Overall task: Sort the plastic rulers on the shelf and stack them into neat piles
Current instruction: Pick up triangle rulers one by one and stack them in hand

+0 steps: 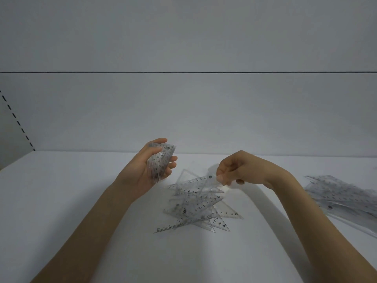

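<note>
Here the left hand (pixel 142 174) grips a stack of clear set squares (pixel 161 161) above the shelf (pixel 81 190). A loose heap of rulers (pixel 195 209) lies in the middle; the right hand (pixel 240 170) pinches a single ruler (pixel 210 179) over it. Another pile (pixel 342 197) lies far right.

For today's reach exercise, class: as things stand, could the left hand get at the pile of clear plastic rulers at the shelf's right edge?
Probably not: the left hand grips a stack of clear plastic triangles, and the right arm crosses the way to the pile of clear plastic rulers.
</note>
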